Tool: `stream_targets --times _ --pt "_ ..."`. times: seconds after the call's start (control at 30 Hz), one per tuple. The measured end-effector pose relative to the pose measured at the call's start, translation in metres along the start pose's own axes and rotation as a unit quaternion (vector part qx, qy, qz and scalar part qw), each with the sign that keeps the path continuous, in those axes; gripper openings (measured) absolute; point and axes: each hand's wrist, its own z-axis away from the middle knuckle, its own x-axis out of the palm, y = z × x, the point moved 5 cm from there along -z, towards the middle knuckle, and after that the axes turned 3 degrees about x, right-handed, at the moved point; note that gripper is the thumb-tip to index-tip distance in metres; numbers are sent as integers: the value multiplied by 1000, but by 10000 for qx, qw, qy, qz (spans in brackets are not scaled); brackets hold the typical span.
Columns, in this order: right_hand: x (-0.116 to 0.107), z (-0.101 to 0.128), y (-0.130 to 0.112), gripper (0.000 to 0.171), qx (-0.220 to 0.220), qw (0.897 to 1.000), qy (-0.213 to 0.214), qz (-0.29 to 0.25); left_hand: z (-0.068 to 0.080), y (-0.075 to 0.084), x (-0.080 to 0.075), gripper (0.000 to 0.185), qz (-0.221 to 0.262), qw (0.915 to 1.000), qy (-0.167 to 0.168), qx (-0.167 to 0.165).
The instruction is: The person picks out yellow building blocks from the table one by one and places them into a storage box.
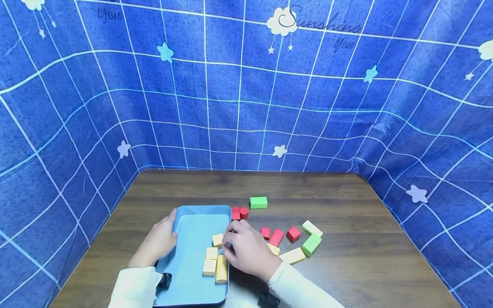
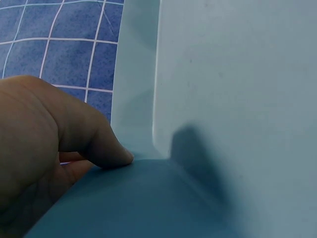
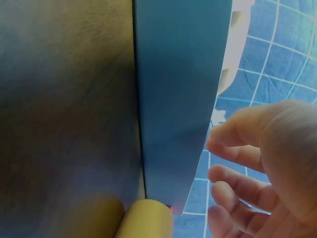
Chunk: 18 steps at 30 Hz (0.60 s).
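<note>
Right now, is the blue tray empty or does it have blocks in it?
Not empty. The blue tray holds four cream blocks along its right wall; red and green blocks lie outside on the table.

Both white-sleeved forearms extend forward; the left hand [image 1: 155, 241] lies with thumb [image 2: 106, 148] pressed down, and the right hand [image 1: 248, 250] curls its fingers [image 3: 233, 153] loosely.

A makeshift tabletop recording booth: a dark wooden table [image 1: 346, 265] enclosed on three sides by blue grid-patterned cloth [image 1: 239, 94] printed with stars, clouds and the word "Sunshine".
</note>
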Motion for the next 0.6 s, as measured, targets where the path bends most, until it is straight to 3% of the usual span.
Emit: stream_targets --times 0.23,0.6 --pt "1 3 6 4 205 9998 -41 -46 1 1 0 73 58 10000 -48 -29" --pt "0 8 13 17 321 9992 -169 173 1 0 1 73 98 9999 -64 -32"
